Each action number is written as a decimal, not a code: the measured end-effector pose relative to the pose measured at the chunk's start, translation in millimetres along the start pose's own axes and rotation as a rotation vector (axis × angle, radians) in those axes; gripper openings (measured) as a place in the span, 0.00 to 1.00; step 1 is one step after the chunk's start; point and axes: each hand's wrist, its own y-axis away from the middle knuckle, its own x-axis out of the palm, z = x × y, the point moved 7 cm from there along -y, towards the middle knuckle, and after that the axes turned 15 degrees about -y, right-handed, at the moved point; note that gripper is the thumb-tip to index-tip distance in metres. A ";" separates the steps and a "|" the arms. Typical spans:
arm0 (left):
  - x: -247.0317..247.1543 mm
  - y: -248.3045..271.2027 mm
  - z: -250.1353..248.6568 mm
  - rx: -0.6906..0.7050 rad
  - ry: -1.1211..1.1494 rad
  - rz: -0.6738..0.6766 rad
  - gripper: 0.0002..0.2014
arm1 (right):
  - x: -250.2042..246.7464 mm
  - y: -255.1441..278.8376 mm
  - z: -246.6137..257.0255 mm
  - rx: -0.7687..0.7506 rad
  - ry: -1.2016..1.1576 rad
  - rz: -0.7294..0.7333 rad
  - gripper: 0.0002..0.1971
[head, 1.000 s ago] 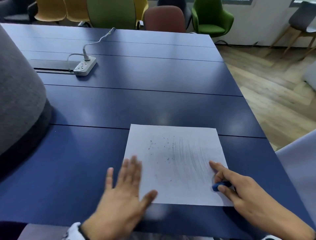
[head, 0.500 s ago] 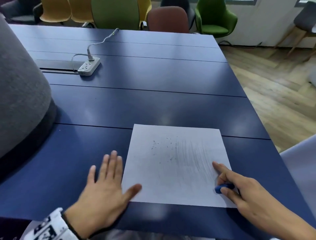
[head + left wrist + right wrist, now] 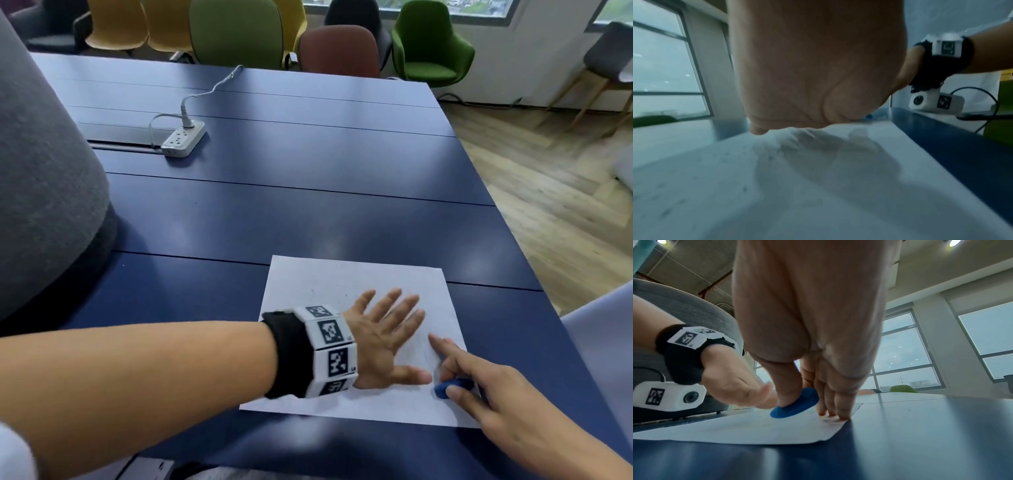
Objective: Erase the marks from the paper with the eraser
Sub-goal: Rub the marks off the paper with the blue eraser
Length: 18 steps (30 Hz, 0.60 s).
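A white sheet of paper [image 3: 315,394] with faint grey pencil smears lies on the blue table [image 3: 308,212] near its front edge. My left hand [image 3: 387,332] lies across the middle of the sheet with its fingers spread and straight, blurred by motion. My right hand [image 3: 479,383] rests at the sheet's right edge. It pinches a small blue eraser [image 3: 452,387] between thumb and fingers, its index finger straight on the paper. In the right wrist view the eraser [image 3: 795,404] sits under the thumb on the paper [image 3: 756,430]. The left wrist view shows dark crumbs on the paper [image 3: 735,186].
A white power strip [image 3: 183,138] with its cable lies far back left on the table. A large grey rounded object [image 3: 41,178] stands at the left. Coloured chairs [image 3: 342,51] line the far side. The table's right edge drops to a wooden floor [image 3: 548,192].
My left hand has swept from the table left of the sheet rightward onto the middle of the paper. My right hand still holds the eraser at the sheet's right edge.
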 end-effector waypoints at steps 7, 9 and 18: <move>39.7 33.2 46.5 -0.267 0.178 0.099 0.42 | -0.5 -0.5 -7.5 0.002 -0.020 -0.016 0.14; 53.6 57.3 71.8 -0.459 0.265 0.190 0.44 | 0.2 -0.3 -5.0 -0.007 -0.019 -0.005 0.19; 15.0 24.6 30.8 -0.211 0.174 0.045 0.42 | -2.3 -0.9 -3.5 -0.008 0.015 0.000 0.20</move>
